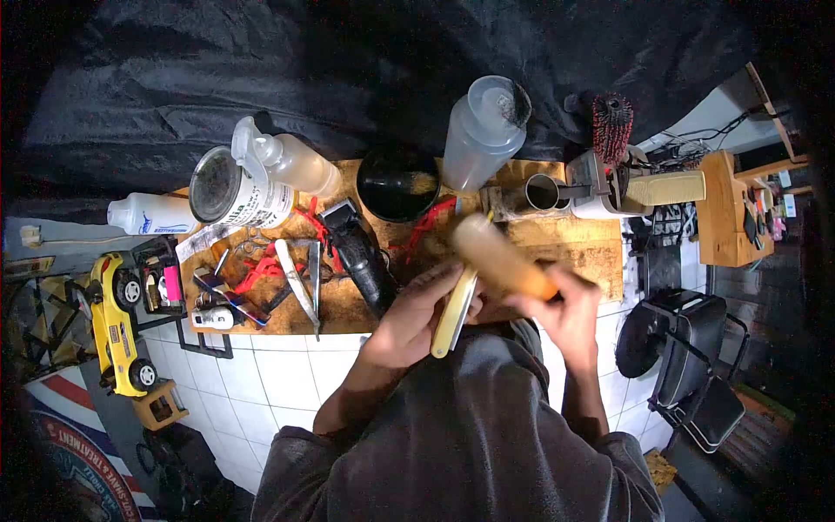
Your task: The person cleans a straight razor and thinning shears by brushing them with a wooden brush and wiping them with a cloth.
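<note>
Razor (454, 315) near-upright in left hand (407, 324), cylinder (503, 257) slanting up-left

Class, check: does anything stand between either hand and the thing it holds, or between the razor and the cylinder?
Nothing visible does. The left hand grips the razor directly, the right hand grips the blurred cylinder, and the two things cross between the hands; whether they touch cannot be told.
</note>
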Demonstrator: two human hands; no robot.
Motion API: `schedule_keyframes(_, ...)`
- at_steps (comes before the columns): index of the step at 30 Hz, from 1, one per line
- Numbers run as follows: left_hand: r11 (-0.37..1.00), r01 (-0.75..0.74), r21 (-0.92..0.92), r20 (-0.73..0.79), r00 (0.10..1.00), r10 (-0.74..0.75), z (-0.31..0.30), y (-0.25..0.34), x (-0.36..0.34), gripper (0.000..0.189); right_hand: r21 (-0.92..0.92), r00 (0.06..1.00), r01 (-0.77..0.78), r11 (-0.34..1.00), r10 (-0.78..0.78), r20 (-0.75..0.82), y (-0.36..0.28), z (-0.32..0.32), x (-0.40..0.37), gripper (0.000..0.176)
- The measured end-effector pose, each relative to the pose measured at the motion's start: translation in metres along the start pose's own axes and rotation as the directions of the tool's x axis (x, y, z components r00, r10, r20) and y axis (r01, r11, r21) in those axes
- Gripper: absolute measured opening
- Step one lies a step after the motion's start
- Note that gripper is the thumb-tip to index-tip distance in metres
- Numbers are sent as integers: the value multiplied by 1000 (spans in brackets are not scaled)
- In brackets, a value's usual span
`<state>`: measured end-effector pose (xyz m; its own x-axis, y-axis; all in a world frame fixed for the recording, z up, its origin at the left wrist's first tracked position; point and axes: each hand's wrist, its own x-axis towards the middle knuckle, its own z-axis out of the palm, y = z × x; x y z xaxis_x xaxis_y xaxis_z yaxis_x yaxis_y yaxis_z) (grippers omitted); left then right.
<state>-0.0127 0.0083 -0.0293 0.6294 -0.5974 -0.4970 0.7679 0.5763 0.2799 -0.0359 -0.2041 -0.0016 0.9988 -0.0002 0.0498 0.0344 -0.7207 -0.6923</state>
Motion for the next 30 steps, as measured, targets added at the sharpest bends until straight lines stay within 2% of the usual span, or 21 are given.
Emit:
schedule_keyframes(2,999,39,-33,32,999,-38,-1,-3,0,32,-49,978,-32,998,21,-207,8,-1,7,41)
schedule_keyframes(3,995,76,-66,62,995,-72,1,-4,-1,32,-2,972,-137,991,135,-191,5,-5,8,39)
schedule_keyframes(4,995,75,-66,57,996,-71,-2,-5,0,32,1,973,-138,990,136,-188,3,-7,6,39)
schedule_keyframes(6,974,134,-180,134,985,-111,-6,-5,5,32,166,998,-45,985,52,-38,2,-10,1,37)
schedule_keyframes(7,974,137,-182,135,984,-113,-3,-2,3,32,193,998,53,980,-58,16,0,-8,-2,36)
schedule_keyframes(8,998,67,-3,81,994,-66,2,3,0,32,202,983,-56,978,18,185,-8,-12,-10,42)
schedule_keyframes(9,984,2,179,35,999,-8,7,8,-1,32,161,958,-9,987,-38,285,-8,-10,-18,45)
schedule_keyframes(10,993,39,114,-16,999,-37,-10,5,9,31,128,919,43,991,-89,384,-9,-8,-21,48)
schedule_keyframes(12,992,58,-113,129,991,-43,-13,5,16,32,234,842,330,915,-397,366,-24,-8,-13,53)
schedule_keyframes(13,994,36,-106,82,996,-28,-11,6,15,32,196,828,413,890,-456,326,-27,-8,-11,52)
schedule_keyframes(14,994,40,-106,84,996,-31,-10,8,14,32,193,830,410,891,-453,325,-24,-6,-13,52)
schedule_keyframes(16,979,10,202,-58,998,2,0,14,8,39,-58,931,233,971,-206,300,-11,1,-18,50)
schedule_keyframes(17,994,-6,112,-120,993,20,10,11,-1,31,-16,958,56,998,-49,282,-2,2,-14,45)
schedule_keyframes(18,990,-82,118,-121,988,97,14,7,-10,31,102,971,-36,994,11,239,-5,-3,-5,39)
schedule_keyframes(20,1000,6,-17,-91,996,-8,-2,3,-1,31,-7,994,-98,995,98,40,1,-3,6,42)
schedule_keyframes(22,997,42,-59,-8,999,-43,-6,0,0,31,38,984,-67,997,73,-162,10,1,10,38)
schedule_keyframes(24,992,81,-99,72,995,-74,-7,-1,0,31,114,979,-71,991,91,-180,11,1,8,41)
schedule_keyframes(26,991,49,-121,-72,996,-58,-6,-4,2,30,142,999,2,990,-8,44,5,-9,1,42)
schedule_keyframes(27,991,50,-121,-70,996,-59,-6,-3,4,30,156,976,20,988,-53,211,5,-11,-3,46)
schedule_keyframes(28,999,50,-18,-73,996,-51,-7,1,6,30,144,943,-11,990,-37,332,0,-13,-13,45)
schedule_keyframes(30,981,51,185,-80,996,-37,-10,6,10,31,188,901,290,938,-334,276,-6,-3,-18,47)
